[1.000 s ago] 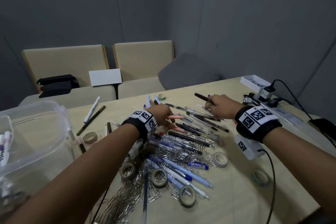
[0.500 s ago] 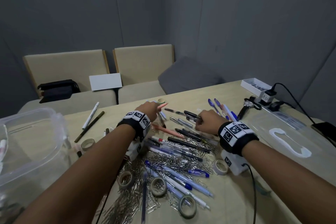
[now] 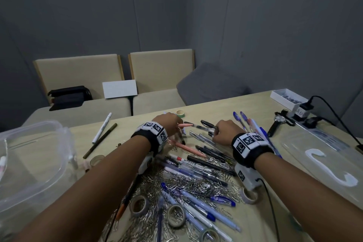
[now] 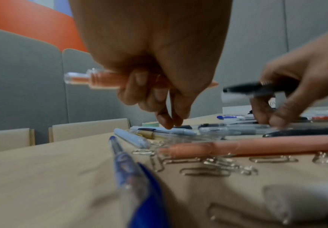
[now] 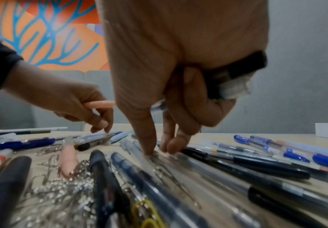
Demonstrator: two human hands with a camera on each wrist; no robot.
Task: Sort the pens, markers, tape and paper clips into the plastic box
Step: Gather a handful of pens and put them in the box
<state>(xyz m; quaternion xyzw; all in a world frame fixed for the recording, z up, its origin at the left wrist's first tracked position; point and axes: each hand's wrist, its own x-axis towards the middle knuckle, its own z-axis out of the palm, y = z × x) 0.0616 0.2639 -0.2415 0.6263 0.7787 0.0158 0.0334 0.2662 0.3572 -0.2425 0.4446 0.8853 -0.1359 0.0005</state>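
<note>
My left hand (image 3: 170, 124) grips a pink pen (image 3: 186, 124) in its palm (image 4: 108, 80), and its thumb and forefinger reach down to a clear pen (image 4: 159, 133) on the table. A black-capped pen (image 5: 235, 74) is held in my right hand (image 3: 224, 130), whose fingertips (image 5: 149, 148) press on the pens (image 5: 227, 157) lying below. Pens, markers, tape rolls (image 3: 139, 205) and a heap of paper clips (image 3: 155, 188) cover the table's middle. The clear plastic box (image 3: 29, 155) stands at the left edge.
A white marker (image 3: 102, 127) and a dark pencil (image 3: 100, 140) lie left of the pile. On the right are a clear lid (image 3: 322, 163), a watch (image 3: 280, 122), a charger with cable (image 3: 306, 108) and a small white tray (image 3: 286, 100). Chairs stand beyond the table.
Both hands have drawn closer together over the far pens. My right hand came left and nearer with its black pen. The left hand reached farther forward, still holding the pink pen.
</note>
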